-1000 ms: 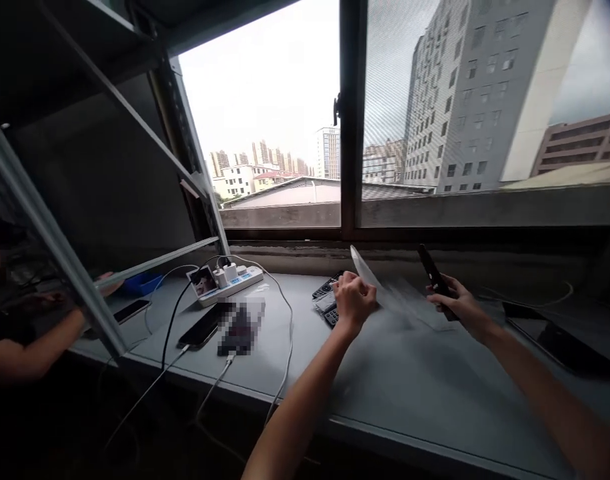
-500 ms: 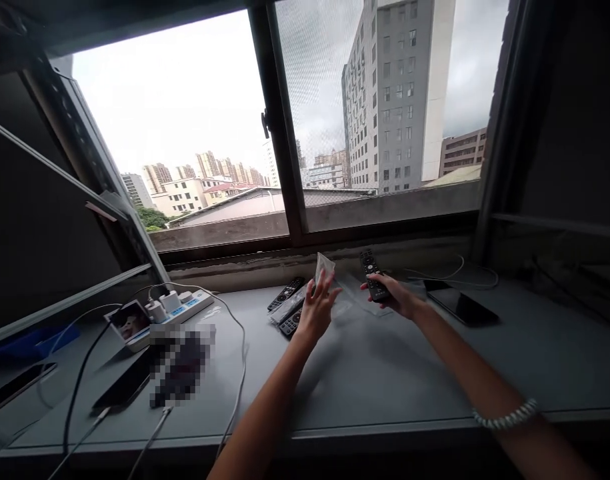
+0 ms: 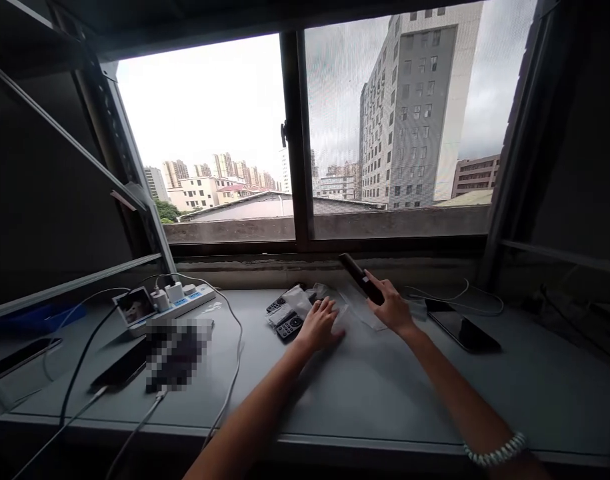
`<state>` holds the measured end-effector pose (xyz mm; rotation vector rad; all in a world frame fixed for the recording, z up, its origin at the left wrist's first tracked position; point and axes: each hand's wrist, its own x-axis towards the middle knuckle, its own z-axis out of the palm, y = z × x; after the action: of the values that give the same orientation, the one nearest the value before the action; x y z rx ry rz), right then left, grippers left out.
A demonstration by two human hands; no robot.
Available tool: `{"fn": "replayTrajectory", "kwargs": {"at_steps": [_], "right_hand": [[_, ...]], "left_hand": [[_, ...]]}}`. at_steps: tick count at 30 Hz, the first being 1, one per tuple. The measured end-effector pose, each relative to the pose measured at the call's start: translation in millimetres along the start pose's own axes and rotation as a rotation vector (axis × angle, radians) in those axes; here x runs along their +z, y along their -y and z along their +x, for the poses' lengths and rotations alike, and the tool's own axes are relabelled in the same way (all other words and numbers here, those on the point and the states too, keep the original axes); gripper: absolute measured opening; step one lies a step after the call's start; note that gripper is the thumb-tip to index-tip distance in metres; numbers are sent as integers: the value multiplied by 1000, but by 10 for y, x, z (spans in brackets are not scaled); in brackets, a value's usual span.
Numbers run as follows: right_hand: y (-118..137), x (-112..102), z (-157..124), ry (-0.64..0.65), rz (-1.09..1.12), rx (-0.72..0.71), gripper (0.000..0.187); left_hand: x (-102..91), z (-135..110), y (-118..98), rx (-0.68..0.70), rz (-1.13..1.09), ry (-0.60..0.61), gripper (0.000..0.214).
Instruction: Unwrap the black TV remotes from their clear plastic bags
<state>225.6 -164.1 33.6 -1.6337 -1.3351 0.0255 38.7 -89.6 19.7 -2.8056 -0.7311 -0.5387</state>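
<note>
In my right hand (image 3: 395, 308) is a black remote control (image 3: 355, 272), its far end pointing up and left and its plain back toward me. My left hand (image 3: 321, 327) is low over the desk, fingers bent over a clear plastic bag (image 3: 299, 301) and thumb apart, blurred. Whether the fingertips touch the bag I cannot tell. Just left of that hand lie a remote control with its keys up (image 3: 289, 329) and another remote control (image 3: 277, 305), partly covered by clear plastic. More clear plastic (image 3: 372, 319) spreads beneath my right hand.
A black phone (image 3: 465, 327) lies right of my right arm. On the left are a white power strip (image 3: 192, 301) with chargers, a dark phone (image 3: 119, 367), a pixelated patch and trailing white cables (image 3: 239, 347). A window (image 3: 297, 167) rises behind the grey desk (image 3: 379, 393).
My left hand has come down toward the desk, and the bag that stood up at its fingers now lies lower. My right hand has turned the remote control from its keys to its back.
</note>
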Motion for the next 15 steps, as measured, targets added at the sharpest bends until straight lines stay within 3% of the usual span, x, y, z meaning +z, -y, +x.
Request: {"fn": "replayTrajectory", "kwargs": {"at_steps": [2,4,8,12,15], "right_hand": [[-49,14,-6,-70,-256,-172,61],[-74,12,-14,-121,-376,-264,62],[-75,-35,-19,-278,-480,-281,62],[-63,-60,4,-408,-420,-200,58],[-53,-22,36,-388,-197,-140,49]], "left_hand": [[30,8,27,-2,21,67,28],[23,17,52,-22,35,115,20],[-100,24,78,-129,24,7,25],[-204,14,54,-227,7,-85,18],[-185,9,9,-236,38,-59,12]]}}
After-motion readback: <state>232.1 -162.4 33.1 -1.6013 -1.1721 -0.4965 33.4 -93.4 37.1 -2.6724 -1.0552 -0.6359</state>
